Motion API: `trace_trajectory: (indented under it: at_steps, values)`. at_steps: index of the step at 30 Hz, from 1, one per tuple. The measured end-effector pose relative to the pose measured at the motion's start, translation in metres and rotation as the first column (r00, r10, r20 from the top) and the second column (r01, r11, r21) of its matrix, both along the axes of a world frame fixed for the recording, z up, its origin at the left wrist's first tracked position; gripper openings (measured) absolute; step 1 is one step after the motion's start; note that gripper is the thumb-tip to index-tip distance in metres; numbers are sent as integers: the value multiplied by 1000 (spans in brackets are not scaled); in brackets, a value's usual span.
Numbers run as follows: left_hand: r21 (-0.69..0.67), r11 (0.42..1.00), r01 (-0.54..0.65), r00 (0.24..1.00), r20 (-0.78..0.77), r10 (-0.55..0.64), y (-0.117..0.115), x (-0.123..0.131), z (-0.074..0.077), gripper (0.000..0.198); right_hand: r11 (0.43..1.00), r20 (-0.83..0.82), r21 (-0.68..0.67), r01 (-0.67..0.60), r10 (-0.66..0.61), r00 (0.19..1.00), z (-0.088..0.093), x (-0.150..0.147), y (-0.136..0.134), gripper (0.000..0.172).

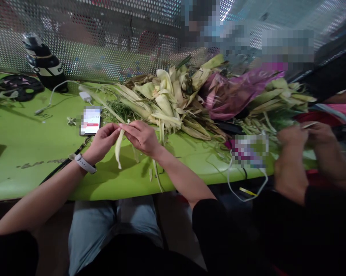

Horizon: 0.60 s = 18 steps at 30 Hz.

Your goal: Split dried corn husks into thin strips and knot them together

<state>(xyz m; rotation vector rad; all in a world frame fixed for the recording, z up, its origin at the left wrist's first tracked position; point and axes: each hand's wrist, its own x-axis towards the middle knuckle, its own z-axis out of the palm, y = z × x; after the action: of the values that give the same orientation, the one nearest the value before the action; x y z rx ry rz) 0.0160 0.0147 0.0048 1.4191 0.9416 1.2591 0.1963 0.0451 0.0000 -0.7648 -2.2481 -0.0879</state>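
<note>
My left hand [103, 140] and my right hand [141, 136] meet over the green table [32, 145], both pinched closed on a pale strip of corn husk [119, 147] that hangs down between them. A white watch sits on my left wrist. Just beyond my hands lies a big heap of corn husks [167, 103], pale yellow and green. More loose husk strips lie under my right wrist.
A phone [90, 120] lies left of the heap, with a white charger and cable [85, 96] behind it. A helmet [43, 61] stands at the back left by a perforated metal screen. Another person's hands [305, 136] work husks at the right, beside a purple plastic bag [233, 92].
</note>
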Motion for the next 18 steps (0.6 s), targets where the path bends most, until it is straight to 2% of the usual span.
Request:
trace_trajectory:
  at_steps: [3, 5, 8, 10, 12, 14, 18]
  values:
    - [20, 996, 86, 996, -36, -85, -3, 2, 3, 18, 996, -174, -88, -26, 10, 985, -2, -1, -2, 32]
    - [64, 990, 121, 991, -68, -117, -5, 3, 4, 17, 980, -324, -184, -77, 14, 946, -3, -4, -6, 31]
    - [143, 983, 117, 988, -117, -101, -5, 3, 5, 16, 925, -537, -344, -162, -52, 842, -4, -11, -11, 28]
    - [186, 976, 111, 986, -143, -85, -5, 2, 5, 15, 871, -623, -439, -222, -117, 774, -4, -15, -13, 29]
    - [212, 971, 110, 985, -156, -77, -6, 1, 4, 14, 816, -670, -499, -290, -152, 726, -3, -17, -12, 32]
    - [213, 971, 107, 985, -156, -74, -6, 0, 3, 14, 778, -683, -524, -346, -142, 716, -1, -16, -9, 32]
    - [40, 983, 178, 979, -106, -173, -6, -1, 2, 21, 808, -602, -485, -334, -31, 798, 2, -9, -3, 30]
